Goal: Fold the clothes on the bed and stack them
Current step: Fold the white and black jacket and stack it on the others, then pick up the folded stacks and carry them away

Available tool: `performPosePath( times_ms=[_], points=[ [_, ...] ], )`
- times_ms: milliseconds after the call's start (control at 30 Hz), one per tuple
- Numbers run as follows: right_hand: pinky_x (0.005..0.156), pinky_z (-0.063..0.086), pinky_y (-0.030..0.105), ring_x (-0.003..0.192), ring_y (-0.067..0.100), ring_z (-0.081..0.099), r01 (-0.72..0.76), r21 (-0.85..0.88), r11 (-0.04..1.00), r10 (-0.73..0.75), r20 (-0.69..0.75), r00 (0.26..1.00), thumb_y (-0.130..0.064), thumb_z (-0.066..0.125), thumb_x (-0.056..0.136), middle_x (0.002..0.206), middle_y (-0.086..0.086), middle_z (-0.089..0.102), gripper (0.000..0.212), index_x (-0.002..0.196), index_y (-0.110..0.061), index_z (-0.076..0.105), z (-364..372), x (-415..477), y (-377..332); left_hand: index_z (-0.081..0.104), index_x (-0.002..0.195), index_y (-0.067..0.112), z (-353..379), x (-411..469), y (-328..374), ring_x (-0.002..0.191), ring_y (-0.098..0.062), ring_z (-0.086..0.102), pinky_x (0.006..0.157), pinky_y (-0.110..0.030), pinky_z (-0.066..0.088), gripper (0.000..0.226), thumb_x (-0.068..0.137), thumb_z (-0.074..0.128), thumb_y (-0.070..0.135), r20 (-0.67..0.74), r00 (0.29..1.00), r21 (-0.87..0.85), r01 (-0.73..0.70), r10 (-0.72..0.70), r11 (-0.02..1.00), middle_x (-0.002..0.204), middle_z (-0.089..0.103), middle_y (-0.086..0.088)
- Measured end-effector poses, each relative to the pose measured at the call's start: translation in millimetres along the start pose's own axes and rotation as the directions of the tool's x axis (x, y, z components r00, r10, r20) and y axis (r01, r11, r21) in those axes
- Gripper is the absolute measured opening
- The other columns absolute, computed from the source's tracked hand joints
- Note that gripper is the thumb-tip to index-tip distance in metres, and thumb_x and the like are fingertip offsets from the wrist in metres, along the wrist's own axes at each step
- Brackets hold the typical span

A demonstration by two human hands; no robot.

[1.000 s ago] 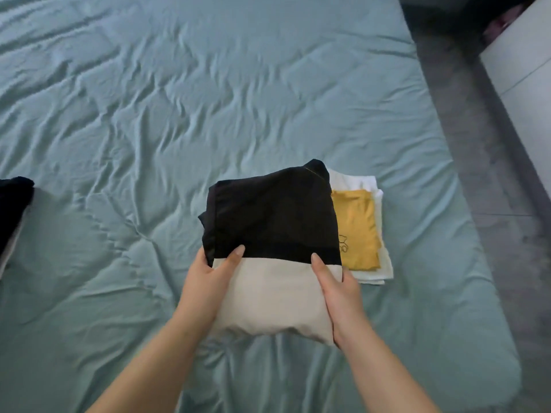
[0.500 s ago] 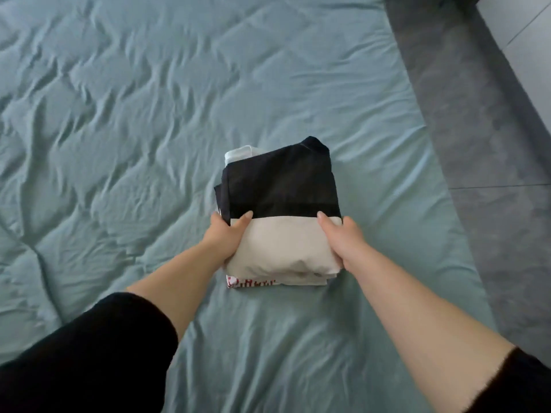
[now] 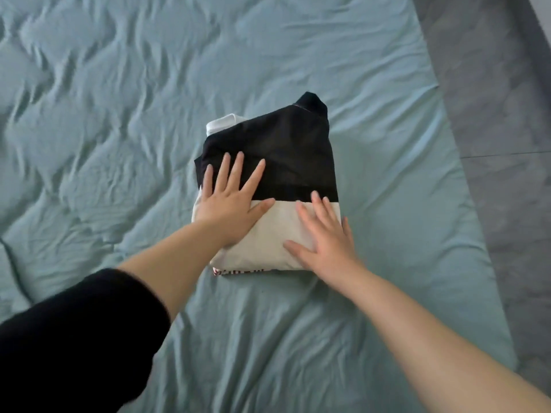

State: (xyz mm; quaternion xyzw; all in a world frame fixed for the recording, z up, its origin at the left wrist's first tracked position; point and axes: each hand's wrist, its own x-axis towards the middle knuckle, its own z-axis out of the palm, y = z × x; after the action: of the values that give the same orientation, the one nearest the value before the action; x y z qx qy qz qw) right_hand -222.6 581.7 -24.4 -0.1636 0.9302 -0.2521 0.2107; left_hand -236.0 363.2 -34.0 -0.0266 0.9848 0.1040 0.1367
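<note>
both hands lie flat with fingers spread on the top garment (image 3: pixel 274 186) of the stack (image 3: pixel 226 123), gripping nothing. the left hand (image 3: pixel 231 201) presses the black part, the right hand (image 3: pixel 323 236) the cream part. the stack sits on the bed (image 3: pixel 119 114) near its right side. the risk, as i judge it, is uneven pressing: a sideways push could slide the top piece off the layers below, whose white corner and printed edge already poke out.
</note>
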Motion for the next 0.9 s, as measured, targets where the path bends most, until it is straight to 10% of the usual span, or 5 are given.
performPosePath(
  times_ms=[100, 233, 367, 500, 900],
  points=[
    [0.103, 0.031, 0.023, 0.129, 0.011, 0.043, -0.157, 0.418, 0.895, 0.297, -0.294, 0.909, -0.061, 0.063, 0.076, 0.135, -0.009, 0.048, 0.071, 0.136, -0.027, 0.048, -23, 6, 7, -0.004, 0.149, 0.047, -12, -29, -9, 0.148, -0.017, 0.006, 0.119, -0.042, 0.006, 0.084, 0.084, 0.044, 0.071, -0.173, 0.931, -0.435, 0.22, -0.321, 0.873, 0.161, 0.008, 0.004],
    [0.097, 0.048, 0.035, 0.104, 0.017, 0.063, -0.545, 0.598, 0.588, 0.574, 0.166, 0.802, -0.07, 0.068, 0.067, 0.114, 0.001, 0.068, 0.073, 0.115, -0.016, 0.061, -49, 34, 22, 0.024, 0.148, 0.021, -18, -44, -23, 0.131, -0.022, 0.046, 0.108, -0.042, 0.04, 0.103, 0.069, 0.07, 0.068, 0.364, 0.791, -0.802, 0.535, -0.492, 0.266, 0.149, 0.038, -0.005],
    [0.098, 0.05, 0.04, 0.1, 0.02, 0.069, -0.615, 0.688, 0.385, 0.514, 0.393, 0.762, -0.077, 0.075, 0.041, 0.104, 0.001, 0.074, 0.093, 0.11, -0.016, 0.066, -54, 70, 23, 0.059, 0.119, 0.016, -25, -15, -29, 0.093, -0.021, 0.07, 0.084, -0.039, 0.056, 0.093, 0.048, 0.076, 0.075, 0.574, 0.707, -0.765, 0.643, -0.413, 0.036, 0.105, 0.072, -0.001],
    [0.069, 0.059, 0.035, 0.09, 0.023, 0.073, -0.633, 0.733, 0.248, 0.39, 0.523, 0.758, -0.071, 0.082, 0.043, 0.1, 0.005, 0.076, 0.088, 0.113, -0.02, 0.066, -46, 88, 20, 0.059, 0.122, 0.021, -28, 5, -31, 0.094, -0.025, 0.07, 0.087, -0.043, 0.056, 0.097, 0.042, 0.082, 0.07, 0.569, 0.734, -0.784, 0.62, -0.372, 0.024, 0.107, 0.072, -0.002],
    [0.08, 0.058, 0.043, 0.086, 0.03, 0.073, -0.573, 0.817, 0.065, 0.477, 0.479, 0.737, -0.046, 0.089, 0.048, 0.095, 0.014, 0.075, 0.072, 0.108, -0.011, 0.069, -75, -6, -25, 0.065, 0.095, 0.028, -91, -51, 0, 0.061, -0.016, 0.072, 0.042, -0.022, 0.052, 0.04, 0.066, 0.081, 0.051, 0.483, 0.806, -0.845, 0.531, -0.342, 0.058, 0.072, 0.075, 0.004]
  ],
)
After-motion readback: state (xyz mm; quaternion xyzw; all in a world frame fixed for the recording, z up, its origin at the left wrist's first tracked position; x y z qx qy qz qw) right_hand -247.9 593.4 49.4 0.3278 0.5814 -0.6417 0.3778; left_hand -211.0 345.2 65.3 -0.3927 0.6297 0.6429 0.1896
